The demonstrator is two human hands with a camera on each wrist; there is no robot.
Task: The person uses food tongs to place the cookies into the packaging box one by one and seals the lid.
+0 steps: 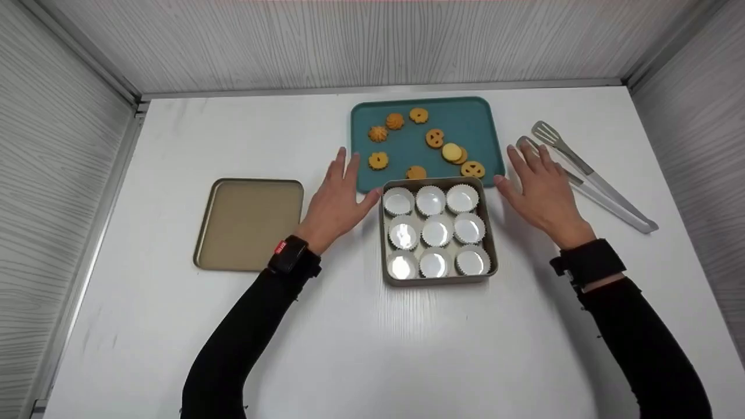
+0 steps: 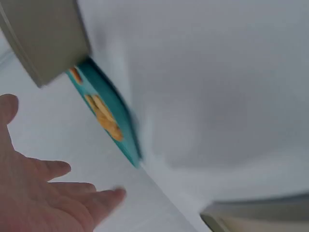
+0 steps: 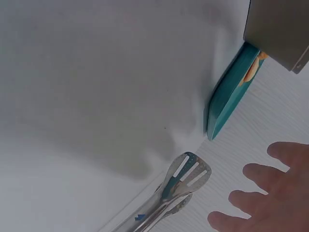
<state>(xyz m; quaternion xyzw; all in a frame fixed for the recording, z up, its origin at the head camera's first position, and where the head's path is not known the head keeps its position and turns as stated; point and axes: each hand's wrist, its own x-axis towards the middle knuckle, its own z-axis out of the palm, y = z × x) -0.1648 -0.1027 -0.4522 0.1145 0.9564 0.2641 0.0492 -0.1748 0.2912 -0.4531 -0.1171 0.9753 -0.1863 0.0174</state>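
Observation:
A square metal tin (image 1: 440, 279) holds several white fluted paper cups (image 1: 436, 231) in rows. To its left my left hand (image 1: 336, 205) is spread, thumb tip right at the tin's upper left corner, holding nothing. On the other side my right hand (image 1: 542, 189) is also spread and holds nothing, its thumb near the right corner of a teal tray (image 1: 407, 139). Several cookies lie on that tray, among them a pretzel-shaped cookie (image 1: 434, 138) and a pale round cookie (image 1: 451, 152). The tin's back edge partly hides one cookie. In the left wrist view, the fingers (image 2: 104, 200) are extended.
A shallow square lid (image 1: 250, 224) lies on the white table left of my left wrist. Metal tongs (image 1: 599, 180) with a slotted end lie at the right, partly behind my right fingers. Grey wood-grain panels (image 1: 378, 43) stand at the back and both sides.

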